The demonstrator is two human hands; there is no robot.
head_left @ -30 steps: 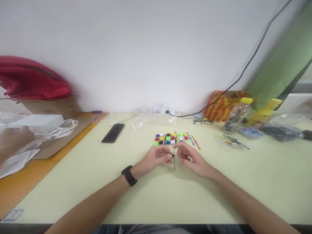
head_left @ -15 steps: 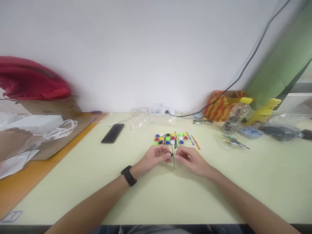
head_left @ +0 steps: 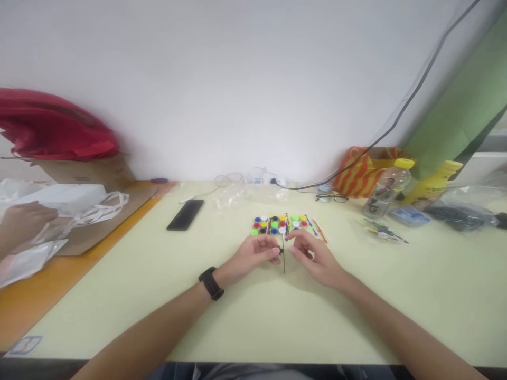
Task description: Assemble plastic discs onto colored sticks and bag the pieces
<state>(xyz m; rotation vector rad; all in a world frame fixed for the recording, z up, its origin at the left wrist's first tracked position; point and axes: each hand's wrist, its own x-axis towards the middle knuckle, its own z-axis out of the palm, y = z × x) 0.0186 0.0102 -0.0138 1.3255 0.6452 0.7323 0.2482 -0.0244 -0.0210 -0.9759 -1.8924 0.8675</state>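
The left hand [head_left: 259, 252] pinches a thin dark piece [head_left: 284, 261] by its small black middle, above the pale counter [head_left: 253, 316]. The right hand [head_left: 317, 259], thumb and forefinger parted, is just beside it; coloured discs [head_left: 274, 231] and slim sticks [head_left: 311, 226] lie just beyond.

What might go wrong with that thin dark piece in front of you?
It may slip or twist: only the left hand seems to grip the thin dark piece, near its middle, while the fingers of the right hand stand open beside it. Either hand could also bump the colored discs lying just beyond.
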